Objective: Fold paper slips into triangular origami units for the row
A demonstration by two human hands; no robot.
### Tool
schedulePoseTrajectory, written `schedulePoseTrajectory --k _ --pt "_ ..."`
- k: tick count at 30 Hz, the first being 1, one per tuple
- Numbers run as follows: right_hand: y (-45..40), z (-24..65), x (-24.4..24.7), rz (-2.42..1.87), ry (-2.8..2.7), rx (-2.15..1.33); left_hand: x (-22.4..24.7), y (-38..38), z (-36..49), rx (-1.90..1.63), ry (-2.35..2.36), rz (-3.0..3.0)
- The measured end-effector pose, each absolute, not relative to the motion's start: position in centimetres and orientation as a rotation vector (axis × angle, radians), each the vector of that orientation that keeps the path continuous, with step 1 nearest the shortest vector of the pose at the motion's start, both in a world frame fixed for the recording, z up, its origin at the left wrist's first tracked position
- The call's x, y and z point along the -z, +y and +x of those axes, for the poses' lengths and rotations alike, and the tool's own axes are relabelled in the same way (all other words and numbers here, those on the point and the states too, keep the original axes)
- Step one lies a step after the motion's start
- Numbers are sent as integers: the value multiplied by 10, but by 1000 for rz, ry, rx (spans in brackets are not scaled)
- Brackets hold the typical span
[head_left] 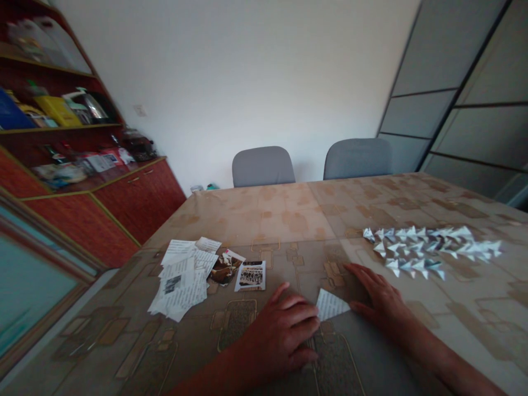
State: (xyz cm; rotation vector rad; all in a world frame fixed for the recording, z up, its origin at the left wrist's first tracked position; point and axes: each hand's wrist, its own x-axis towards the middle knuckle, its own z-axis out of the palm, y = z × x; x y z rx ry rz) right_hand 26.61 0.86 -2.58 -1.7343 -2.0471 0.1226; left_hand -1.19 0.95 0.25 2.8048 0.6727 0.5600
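A folded paper triangle (331,306) with printed text lies on the patterned tablecloth between my two hands. My left hand (286,327) rests on the cloth with its fingers apart and bent. Its fingertips are at the triangle's left edge, partly hiding that side. On the other side, my right hand (381,302) is open, palm down, the thumb tip at the triangle's right corner and the other fingers stretched forward. Rows of folded paper pieces (429,245) with pointed tips stand beyond my right hand. To the left lies a loose pile of printed paper pieces (183,283).
Beside the pile are a picture piece (251,276) and a brown-and-white picture scrap (225,268). Two grey chairs (264,165) stand behind the table's far edge (307,183). A red-brown cabinet (136,192) with filled shelves is at the left.
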Motion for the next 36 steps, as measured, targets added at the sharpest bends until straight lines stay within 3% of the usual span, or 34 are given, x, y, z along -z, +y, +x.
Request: schedulePoseTrajectory --k 8,28,36 --pt "-1 237 -15 -1206 -2358 -307 -12 16 -6 -580 760 2633" --pt "3 222 -22 -1114 -2514 16 -10 28 18 -516 840 3155" --pt "0 222 -17 -1155 -2397 -157 -7 26 24 -764 1044 2794"
